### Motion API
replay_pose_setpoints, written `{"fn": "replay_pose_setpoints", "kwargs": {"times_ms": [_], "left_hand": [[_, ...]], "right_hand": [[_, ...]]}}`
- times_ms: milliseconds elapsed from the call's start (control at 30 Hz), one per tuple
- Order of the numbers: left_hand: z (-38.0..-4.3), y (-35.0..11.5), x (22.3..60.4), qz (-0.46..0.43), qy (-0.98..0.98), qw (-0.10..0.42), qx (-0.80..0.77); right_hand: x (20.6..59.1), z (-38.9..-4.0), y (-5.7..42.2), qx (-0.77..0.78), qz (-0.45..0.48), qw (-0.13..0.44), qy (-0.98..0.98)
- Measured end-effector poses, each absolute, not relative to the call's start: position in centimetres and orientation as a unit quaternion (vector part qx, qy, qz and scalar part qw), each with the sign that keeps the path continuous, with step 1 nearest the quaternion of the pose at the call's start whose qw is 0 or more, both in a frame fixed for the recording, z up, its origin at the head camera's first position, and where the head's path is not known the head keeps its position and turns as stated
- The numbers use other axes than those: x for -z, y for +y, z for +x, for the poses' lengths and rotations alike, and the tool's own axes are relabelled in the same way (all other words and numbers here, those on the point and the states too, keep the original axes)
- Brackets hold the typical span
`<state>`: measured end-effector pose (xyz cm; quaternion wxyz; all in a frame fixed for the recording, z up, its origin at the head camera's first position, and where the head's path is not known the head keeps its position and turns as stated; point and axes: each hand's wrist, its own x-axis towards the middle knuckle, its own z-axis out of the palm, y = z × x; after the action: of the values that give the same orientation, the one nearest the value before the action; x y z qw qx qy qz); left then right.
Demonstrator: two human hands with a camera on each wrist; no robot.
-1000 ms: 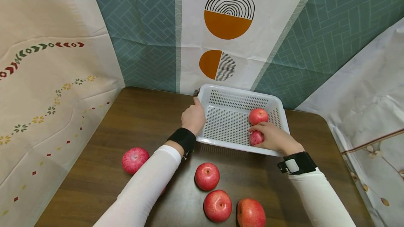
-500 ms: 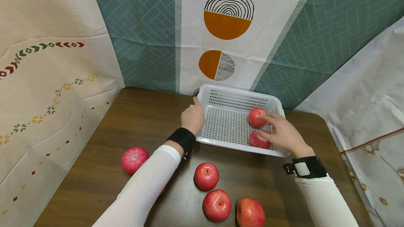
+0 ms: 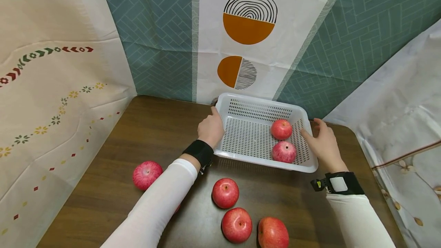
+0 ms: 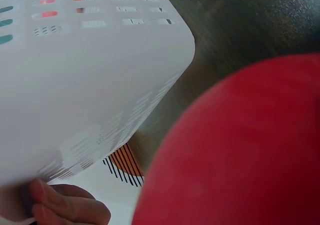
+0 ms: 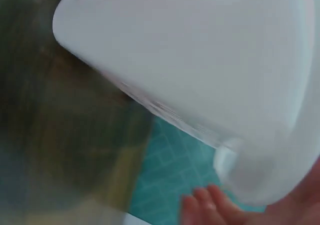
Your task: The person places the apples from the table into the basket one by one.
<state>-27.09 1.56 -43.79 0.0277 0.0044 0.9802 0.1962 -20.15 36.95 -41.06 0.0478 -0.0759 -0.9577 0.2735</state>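
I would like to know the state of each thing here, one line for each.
White basket: upright on the table, partly filled.
Back apple inside: no cut visible.
Front apple inside: no cut visible.
Four apples outside: uncut on their visible sides.
Apple behind the left sleeve: mostly hidden.
Left hand: gripping the basket's left rim.
Right hand: fingers and thumb apart at the right rim; contact unclear.

Right hand (image 3: pixel 324 144) let go of the lower apple (image 3: pixel 284 153) in the white plastic basket (image 3: pixel 255 159) and scooted toward the right of the frame, now straddling the basket's right rim. That apple's totally uncovered now.
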Motion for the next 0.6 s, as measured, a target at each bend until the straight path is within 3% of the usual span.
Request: {"fn": "replay_pose_setpoints", "kwargs": {"times_ms": [133,267,600], "left_hand": [[-27.2,1.6,43.9,0.01,0.981,0.027,-0.19],[-27.3,1.6,44.1,0.014,0.981,0.031,-0.189],[-27.5,1.5,44.1,0.006,0.979,0.028,-0.202]], "right_hand": [[41.8,-20.1,37.4,-0.328,-0.102,-0.046,-0.938],[42.6,-19.8,37.4,-0.383,-0.123,-0.098,-0.91],[43.6,-20.1,36.9,-0.394,-0.116,-0.092,-0.907]]}}
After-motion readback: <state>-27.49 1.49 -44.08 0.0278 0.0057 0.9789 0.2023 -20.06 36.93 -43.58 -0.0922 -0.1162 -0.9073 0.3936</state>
